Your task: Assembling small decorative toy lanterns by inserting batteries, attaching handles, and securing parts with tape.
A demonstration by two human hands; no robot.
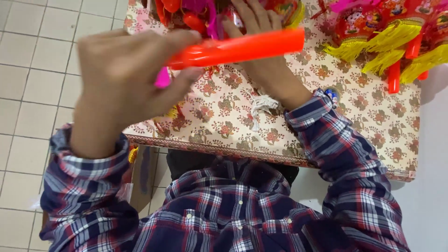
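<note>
Left hand (123, 86) raised, grip pinching orange tube (235, 48); right hand (263, 51) flat, fingers extended, holding nothing.

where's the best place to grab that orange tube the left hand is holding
Probably the free end of the orange tube, coming from the right. It lies nearly level; the left hand covers the other end, while the bare stretch is straight and round enough for fingers to wrap.

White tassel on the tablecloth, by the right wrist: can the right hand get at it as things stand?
Probably yes. The right hand lies flat on the table just beyond the white tassel, holding nothing visible. The left hand holds the orange tube above the right hand, not over the tassel, so pulling back looks unobstructed.
</note>
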